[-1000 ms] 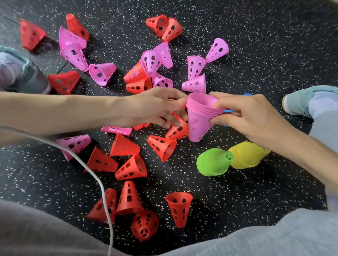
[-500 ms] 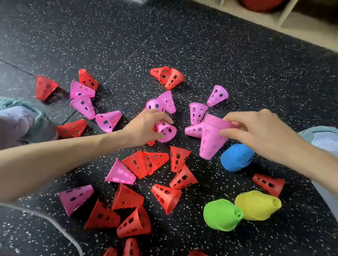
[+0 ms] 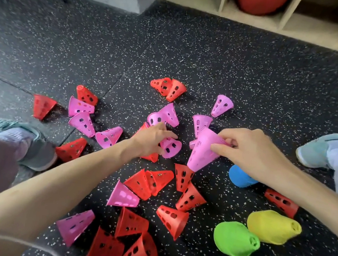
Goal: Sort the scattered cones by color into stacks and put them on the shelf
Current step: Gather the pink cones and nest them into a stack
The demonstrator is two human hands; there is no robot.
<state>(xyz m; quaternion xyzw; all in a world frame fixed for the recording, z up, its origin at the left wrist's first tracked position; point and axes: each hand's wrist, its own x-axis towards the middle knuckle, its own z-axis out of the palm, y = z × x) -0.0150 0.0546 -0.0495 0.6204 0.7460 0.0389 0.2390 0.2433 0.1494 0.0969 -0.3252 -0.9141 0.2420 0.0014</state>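
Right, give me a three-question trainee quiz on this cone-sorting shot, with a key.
1. True or false: the right hand holds a stack of red cones.
2. Multiple choice: the left hand grips which thing? A) a loose pink cone B) the blue stack C) the green stack
3. Fill in: on the floor, the yellow stack lies touching the ____ stack.

Key
1. False: it holds the pink stack, tilted, narrow end down.
2. A: the pink cone, just left of the pink stack. The blue stack and green stack lie untouched.
3. Green.
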